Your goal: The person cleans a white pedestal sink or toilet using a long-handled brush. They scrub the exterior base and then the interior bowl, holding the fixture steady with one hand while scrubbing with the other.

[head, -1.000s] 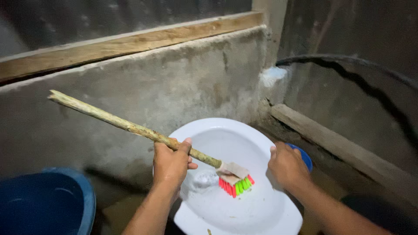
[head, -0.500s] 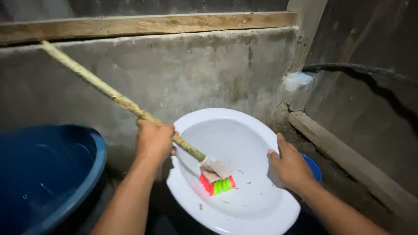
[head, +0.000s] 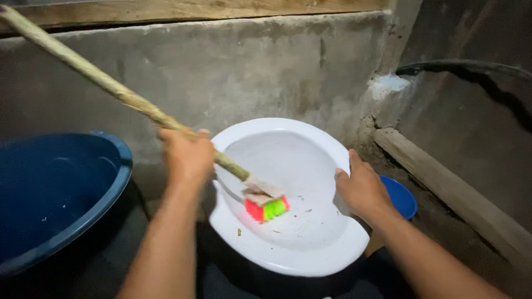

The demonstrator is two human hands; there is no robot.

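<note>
A white ceramic toilet pan (head: 299, 252) sits tilted in front of me, with small specks of dirt inside. My left hand (head: 187, 156) grips a long rough wooden stick (head: 94, 75) that ends in a brush head (head: 265, 205) with pink and green bristles. The bristles rest on the pan's inner surface, left of its middle. My right hand (head: 362, 189) holds the pan's right rim, fingers over the edge.
A large dark blue tub (head: 61, 194) stands at the left. A small blue bowl (head: 400, 196) lies behind my right hand. A rough concrete wall (head: 238, 72) rises behind the pan, and a wooden beam (head: 449, 188) runs along the ground at right.
The view has shifted so the pan and tub sit further right and higher. The brush has slid left and lower across the pan; the stick now points steeper up-left. The foam is gone.
</note>
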